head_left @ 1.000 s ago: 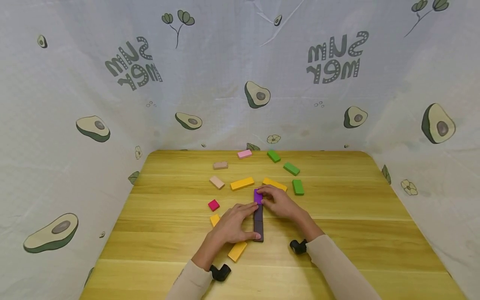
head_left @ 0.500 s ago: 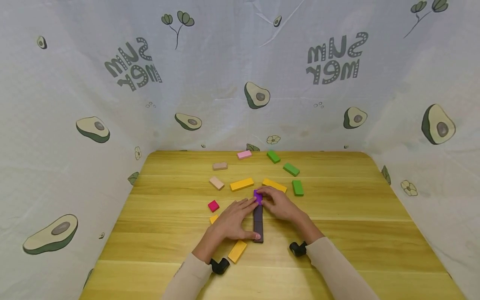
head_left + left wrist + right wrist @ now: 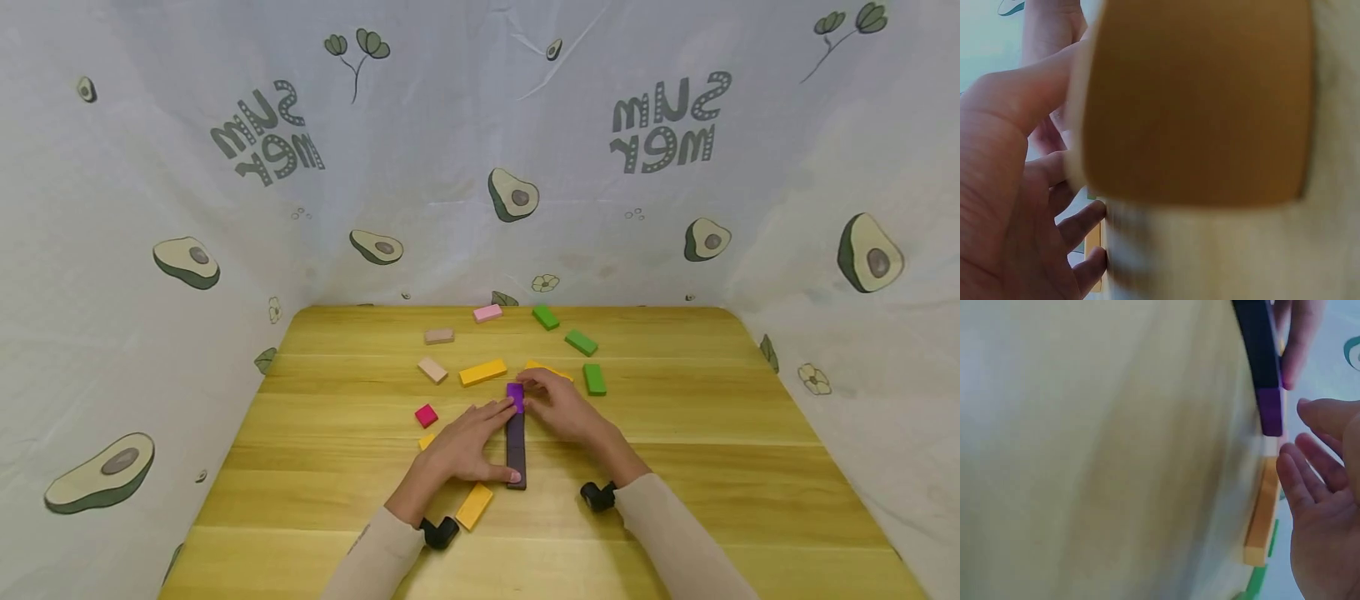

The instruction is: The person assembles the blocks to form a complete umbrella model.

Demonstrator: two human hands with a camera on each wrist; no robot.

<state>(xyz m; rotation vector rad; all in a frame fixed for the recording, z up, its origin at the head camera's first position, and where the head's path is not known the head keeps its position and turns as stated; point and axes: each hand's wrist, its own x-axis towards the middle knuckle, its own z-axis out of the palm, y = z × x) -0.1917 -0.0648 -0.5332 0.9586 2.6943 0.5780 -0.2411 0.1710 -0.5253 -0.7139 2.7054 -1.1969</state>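
A straight row of blocks runs away from the person in the head view, with dark, nearly black blocks (image 3: 515, 442) at the near end and a purple block (image 3: 514, 392) at the far end. My left hand (image 3: 459, 450) spans it with fingers spread, fingertips on the purple block and thumb on the near dark block. Just right of the purple block is my right hand (image 3: 562, 408); in the right wrist view its thumb and fingers stand apart, with nothing between them. A yellow block (image 3: 543, 367) lies partly hidden behind that hand.
Another yellow block (image 3: 482, 372) lies beyond the row, and one (image 3: 474, 507) near the left wrist. Green blocks (image 3: 594, 379) are at the right. A red block (image 3: 426, 416), a beige block (image 3: 432, 370), a tan block (image 3: 439, 336) and a pink block (image 3: 487, 313) curve along the left.
The right fingers have lifted slightly off the purple block and eased away from it. My left hand stays on the row, and the blocks keep their places.
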